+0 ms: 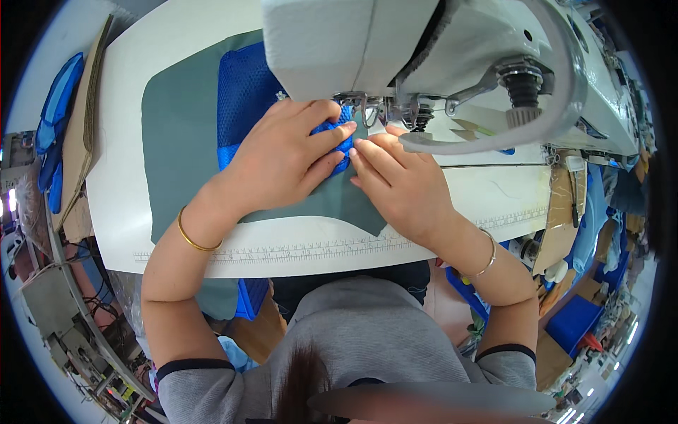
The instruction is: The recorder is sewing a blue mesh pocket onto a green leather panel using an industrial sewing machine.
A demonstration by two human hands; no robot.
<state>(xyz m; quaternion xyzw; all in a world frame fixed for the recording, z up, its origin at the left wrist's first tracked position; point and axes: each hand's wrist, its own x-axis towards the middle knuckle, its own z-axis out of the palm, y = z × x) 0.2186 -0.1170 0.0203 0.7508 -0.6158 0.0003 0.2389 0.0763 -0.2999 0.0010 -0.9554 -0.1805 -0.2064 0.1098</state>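
A grey-green fabric panel (180, 148) lies flat on the white sewing table, with a blue mesh piece (244, 88) on top of it. My left hand (272, 152) rests on the mesh, its fingers bent and closed around a bunched bit of blue near the needle. Just right of that, my right hand (406, 180) lies on the panel, fingers stretched out, the fingertips beside the blue edge. Above both sets of fingertips sits the presser foot (374, 113) of a white sewing machine (318, 42). The machine head hides part of the mesh.
A ruler scale (311, 249) runs along the white table's (120, 177) front edge. The machine's curved pale guard (494, 145) hangs over the right side. Blue cloth (58, 120) and cardboard (81, 120) stand at the left. A blue bin (573, 321) sits at lower right.
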